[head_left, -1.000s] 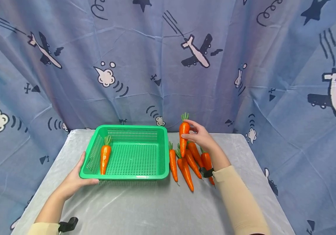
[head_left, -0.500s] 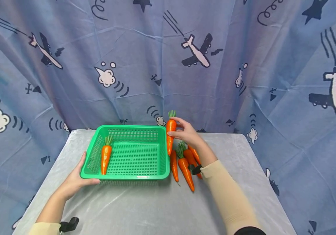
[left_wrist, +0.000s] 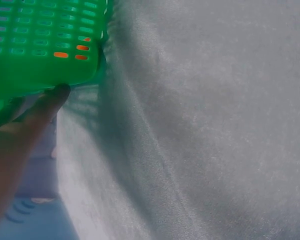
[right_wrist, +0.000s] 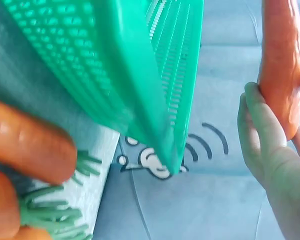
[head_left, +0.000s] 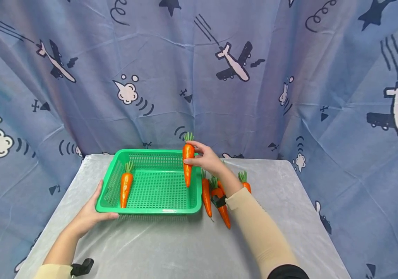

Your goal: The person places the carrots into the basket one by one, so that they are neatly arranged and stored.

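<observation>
My right hand (head_left: 206, 158) pinches a carrot (head_left: 188, 164) near its leafy top, thumb on one side and fingers on the other. The carrot hangs upright, tip down, over the right end of a green plastic basket (head_left: 150, 211). In the right wrist view the same carrot (right_wrist: 282, 65) stands between the fingers, beyond the basket's rim (right_wrist: 135, 75). My left hand (head_left: 89, 213) holds the basket's near left corner, its thumb along the front and its fingers along the left side. Inside the basket, at the left, lies one carrot (head_left: 126, 190).
Right of the basket several carrots lie on the grey cloth-covered table (head_left: 157, 248), including one (head_left: 206, 195) close along the basket's side and one (head_left: 244, 186) partly behind my right forearm. A blue patterned curtain (head_left: 171, 77) hangs behind the table.
My right hand has carried its carrot leftward, from above the loose carrots across the basket's right rim to over the basket. My left hand and the basket have stayed in place.
</observation>
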